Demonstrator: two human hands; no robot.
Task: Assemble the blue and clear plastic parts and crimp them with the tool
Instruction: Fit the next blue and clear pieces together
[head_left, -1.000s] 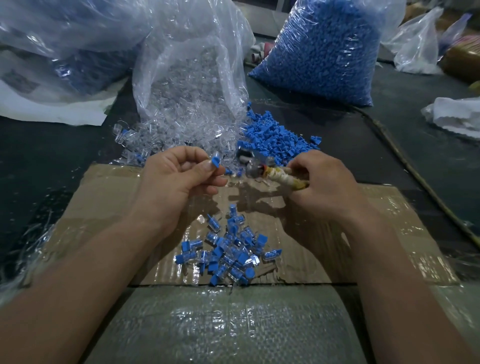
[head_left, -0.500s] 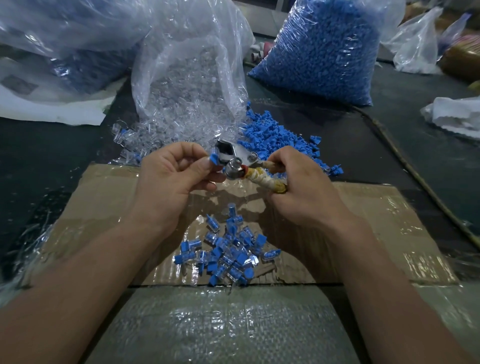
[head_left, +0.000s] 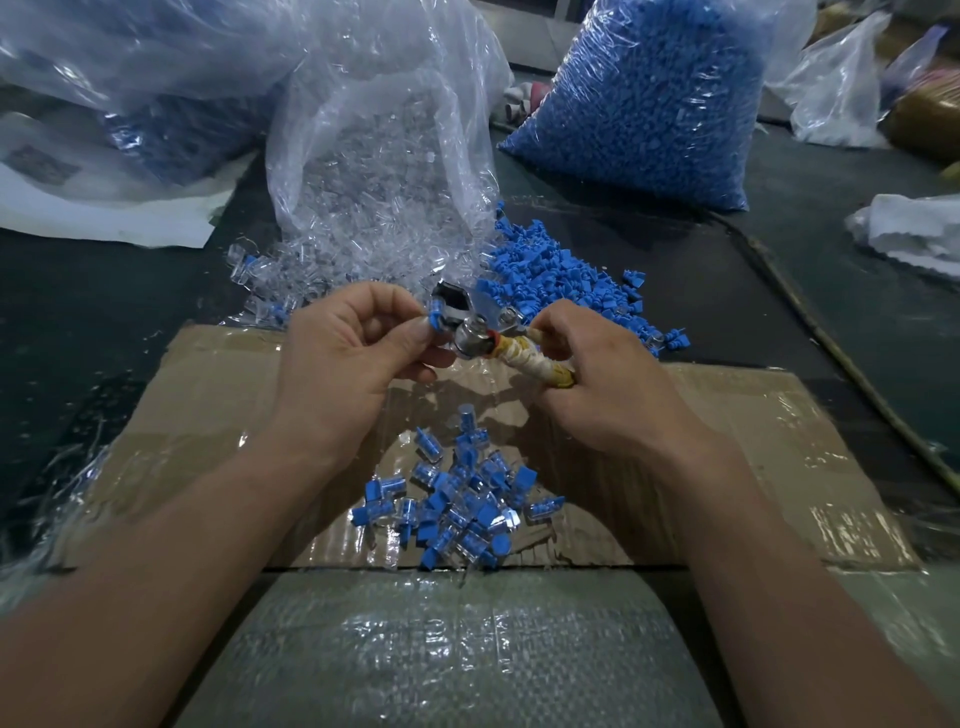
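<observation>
My left hand (head_left: 353, 358) pinches a small blue and clear plastic part (head_left: 434, 318) between thumb and fingers, right at the metal jaws of the crimp tool (head_left: 470, 325). My right hand (head_left: 597, 379) grips the tool's tape-wrapped handles. Below both hands a pile of assembled blue and clear parts (head_left: 457, 499) lies on the taped cardboard (head_left: 208, 410). Loose blue parts (head_left: 561, 280) and loose clear parts (head_left: 332, 270) are heaped on the dark surface behind the hands.
An open clear bag of clear parts (head_left: 379, 156) stands behind the left hand, a full bag of blue parts (head_left: 649, 98) at the back right. More plastic bags (head_left: 130, 62) fill the back left. White cloth (head_left: 914, 228) lies far right. A woven sack (head_left: 447, 649) lies nearest me.
The right hand brought the crimp tool left and up to the part in the left hand. The tool's jaws now meet the part. The left hand stayed almost still.
</observation>
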